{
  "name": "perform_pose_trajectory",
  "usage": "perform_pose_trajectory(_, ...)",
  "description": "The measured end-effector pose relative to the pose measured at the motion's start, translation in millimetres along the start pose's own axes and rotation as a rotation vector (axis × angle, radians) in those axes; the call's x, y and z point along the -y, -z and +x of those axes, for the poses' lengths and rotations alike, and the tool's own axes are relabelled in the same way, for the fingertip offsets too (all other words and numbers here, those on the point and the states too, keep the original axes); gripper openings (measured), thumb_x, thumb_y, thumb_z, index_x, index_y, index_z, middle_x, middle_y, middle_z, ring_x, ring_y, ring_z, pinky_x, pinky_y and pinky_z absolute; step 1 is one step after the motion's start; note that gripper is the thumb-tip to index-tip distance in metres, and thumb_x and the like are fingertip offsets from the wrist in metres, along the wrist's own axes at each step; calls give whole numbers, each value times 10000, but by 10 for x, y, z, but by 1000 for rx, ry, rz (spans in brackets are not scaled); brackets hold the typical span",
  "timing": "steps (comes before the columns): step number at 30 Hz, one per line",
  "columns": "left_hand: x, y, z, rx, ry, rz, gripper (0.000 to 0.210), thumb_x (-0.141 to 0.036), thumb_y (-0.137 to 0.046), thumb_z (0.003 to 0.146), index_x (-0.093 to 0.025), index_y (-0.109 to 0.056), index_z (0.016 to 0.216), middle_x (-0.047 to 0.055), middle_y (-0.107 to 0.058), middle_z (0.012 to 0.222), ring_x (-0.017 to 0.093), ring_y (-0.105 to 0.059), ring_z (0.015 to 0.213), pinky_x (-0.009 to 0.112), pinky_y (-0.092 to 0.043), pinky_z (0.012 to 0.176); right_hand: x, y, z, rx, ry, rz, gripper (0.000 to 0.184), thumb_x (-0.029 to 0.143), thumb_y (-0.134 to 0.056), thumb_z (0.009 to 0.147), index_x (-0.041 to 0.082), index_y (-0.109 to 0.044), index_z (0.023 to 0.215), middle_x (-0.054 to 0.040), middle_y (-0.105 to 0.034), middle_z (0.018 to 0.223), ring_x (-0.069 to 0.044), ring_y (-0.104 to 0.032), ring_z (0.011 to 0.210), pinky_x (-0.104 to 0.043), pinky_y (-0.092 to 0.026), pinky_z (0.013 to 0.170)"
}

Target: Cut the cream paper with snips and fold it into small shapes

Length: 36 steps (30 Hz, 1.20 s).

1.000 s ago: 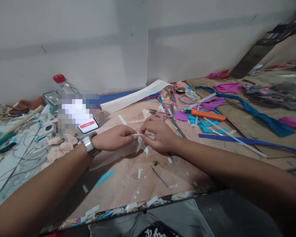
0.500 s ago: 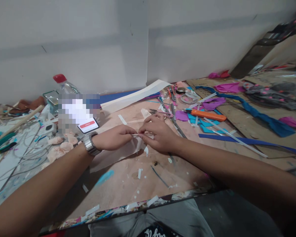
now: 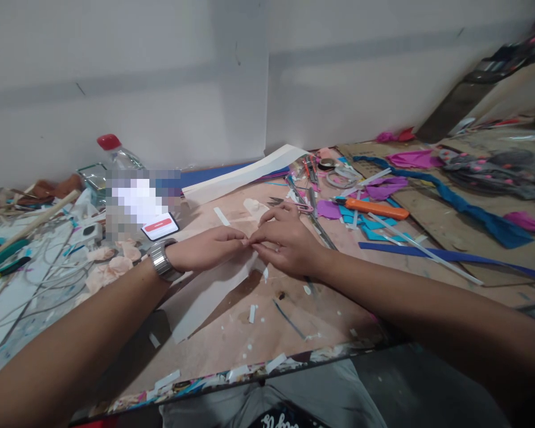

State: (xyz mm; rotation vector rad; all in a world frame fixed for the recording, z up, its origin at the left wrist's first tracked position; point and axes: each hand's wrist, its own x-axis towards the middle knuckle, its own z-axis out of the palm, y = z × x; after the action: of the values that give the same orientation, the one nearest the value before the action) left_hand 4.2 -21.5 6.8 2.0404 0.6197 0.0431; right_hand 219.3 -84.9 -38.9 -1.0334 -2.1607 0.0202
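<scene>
My left hand (image 3: pixel 209 248), with a metal watch on its wrist, pinches the edge of a pale paper strip (image 3: pixel 209 297). My right hand (image 3: pixel 283 241) meets it fingertip to fingertip and is closed on the same strip. The strip hangs below both hands and slants down to the left over the table (image 3: pixel 258 333); the pinched part is mostly hidden by my fingers. Just beyond my right hand lies a pair of thread snips (image 3: pixel 301 207) with pink handles. Another long cream strip (image 3: pixel 245 173) lies farther back.
A phone (image 3: pixel 160 226) and a red-capped bottle (image 3: pixel 120 156) stand at the back left. On the right are an orange cutter (image 3: pixel 374 208), a blue ribbon (image 3: pixel 455 196) and coloured scraps. Green-handled pliers (image 3: pixel 9 258) lie far left. Paper bits line the table's front edge.
The paper strip has swung so that its left end hangs lower and nearer to me. My fingertips have come closer together; both arms stay almost in place.
</scene>
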Motion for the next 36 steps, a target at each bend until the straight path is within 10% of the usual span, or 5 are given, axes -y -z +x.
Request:
perform_pose_trajectory(8,11,-6,2,-34,78,32,313,-412,-478,963,-153,-638,889,-16,-538,730,121,-451,651,246,-371,613,29,22,-3,7,5,18,98,265,-640,943,245,-735,925,-11,-769,835,-235,-633,960,-501,-264,1042)
perform_pose_trajectory(36,28,-16,14,-120,14,146,325,-406,-476,972,-161,-596,796,-27,-480,690,114,-409,646,244,-311,597,40,17,6,-6,-41,-6,87,260,-649,935,231,-718,891,-11,-773,831,-230,-637,924,-487,-279,1007)
